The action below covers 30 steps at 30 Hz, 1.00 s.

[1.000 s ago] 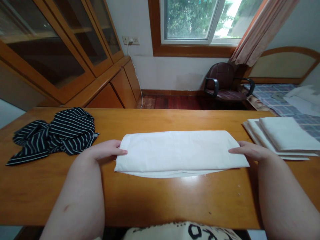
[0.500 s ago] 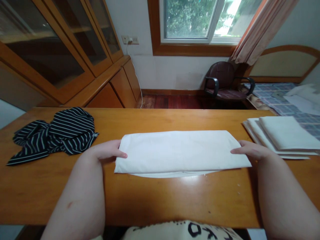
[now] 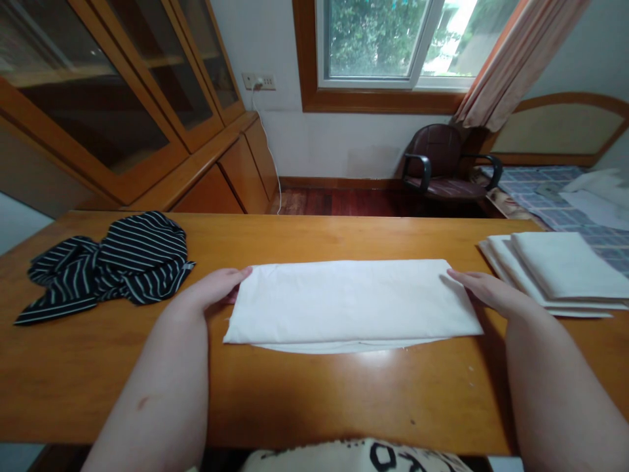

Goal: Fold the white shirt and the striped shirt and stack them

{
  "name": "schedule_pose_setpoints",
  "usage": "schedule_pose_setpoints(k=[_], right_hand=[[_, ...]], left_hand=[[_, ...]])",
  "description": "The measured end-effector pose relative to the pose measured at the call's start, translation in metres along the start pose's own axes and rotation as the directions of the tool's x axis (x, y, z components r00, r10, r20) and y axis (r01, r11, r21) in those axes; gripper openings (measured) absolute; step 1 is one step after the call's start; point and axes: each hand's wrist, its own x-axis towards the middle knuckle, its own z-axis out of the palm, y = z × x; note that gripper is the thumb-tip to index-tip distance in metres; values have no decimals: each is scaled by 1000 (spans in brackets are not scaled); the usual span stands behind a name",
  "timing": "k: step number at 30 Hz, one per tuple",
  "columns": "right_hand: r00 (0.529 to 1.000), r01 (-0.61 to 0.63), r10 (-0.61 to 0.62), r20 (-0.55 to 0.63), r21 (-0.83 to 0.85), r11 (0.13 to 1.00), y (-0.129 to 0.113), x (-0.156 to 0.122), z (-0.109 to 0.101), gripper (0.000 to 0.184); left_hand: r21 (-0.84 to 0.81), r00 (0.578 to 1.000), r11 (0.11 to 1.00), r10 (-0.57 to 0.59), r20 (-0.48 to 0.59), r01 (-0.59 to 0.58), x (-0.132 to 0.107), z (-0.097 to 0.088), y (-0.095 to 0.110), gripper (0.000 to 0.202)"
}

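A white cloth (image 3: 351, 303), folded into a long band, lies flat in the middle of the wooden table (image 3: 314, 387). My left hand (image 3: 212, 287) rests against its left end, fingers stretched out along the short edge. At the right end my right hand (image 3: 484, 290) lies the same way, fingers extended and touching the cloth's far right corner. Neither hand grips the fabric.
A crumpled black garment with white stripes (image 3: 111, 265) sits at the table's left. A stack of folded white cloths (image 3: 557, 274) lies at the right edge. Beyond the table are wooden cabinets (image 3: 122, 98), a dark office chair (image 3: 442, 164), a window and a bed (image 3: 580, 190).
Both hands let go of the cloth's ends and slid toward its far corners, fingers now straightened along the short edges. The cloth has stayed in place.
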Motion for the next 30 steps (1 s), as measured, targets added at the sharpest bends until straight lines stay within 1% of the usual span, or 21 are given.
schedule_pose_setpoints(k=[2, 3, 4, 6, 8, 10, 12, 14, 15, 18, 20, 23, 26, 28, 30], right_hand=[[994, -23, 29, -103, 61, 998, 0, 7, 6, 55], [988, -34, 46, -148, 81, 996, -1, 10, 10, 55], [982, -42, 59, -182, 98, 994, -2, 12, 14, 54], [973, -44, 71, -222, 122, 992, -5, 14, 21, 51], [968, -17, 44, -245, 113, 994, -6, 17, 26, 47], [955, 22, -4, -297, 58, 998, -4, 21, 30, 43], [928, 45, -57, -368, -41, 998, -2, 27, 32, 39], [899, 51, -106, -425, -137, 989, -1, 31, 33, 34], [889, 56, -127, -439, -169, 984, -1, 33, 33, 32], [869, 71, -157, -470, -196, 978, -3, 35, 34, 28], [859, 68, -162, -485, -207, 976, -5, 35, 34, 27], [854, 58, -170, -491, -236, 970, -5, 36, 36, 27], [857, 49, -183, -482, -277, 960, -2, 38, 38, 28], [866, 57, -186, -463, -280, 958, -1, 39, 38, 33], [876, 55, -164, -453, -245, 968, -1, 37, 36, 40]], left_hand=[[-18, 986, 1000, -8, -166, 5, 8, 3, 1, 50], [9, 972, 1000, 5, -236, -3, 11, 5, 3, 52], [69, 954, 998, 26, -299, -5, 14, 7, 4, 52], [242, 914, 970, 86, -398, 14, 18, 11, 8, 48], [361, 880, 932, 140, -454, 38, 21, 14, 12, 42], [412, 857, 909, 167, -487, 57, 23, 17, 14, 35], [434, 838, 897, 172, -518, 84, 24, 19, 15, 30], [442, 828, 893, 178, -532, 92, 24, 19, 15, 27], [435, 827, 897, 186, -531, 77, 23, 18, 14, 26], [395, 827, 919, 220, -517, 2, 21, 16, 11, 26], [384, 825, 923, 226, -518, -12, 21, 15, 9, 24], [423, 835, 906, 219, -504, 18, 27, 16, 7, 22], [500, 854, 864, 220, -472, 54, 30, 17, 8, 22], [532, 866, 844, 214, -453, 70, 28, 17, 9, 24], [534, 884, 842, 192, -426, 75, 23, 18, 11, 32]])
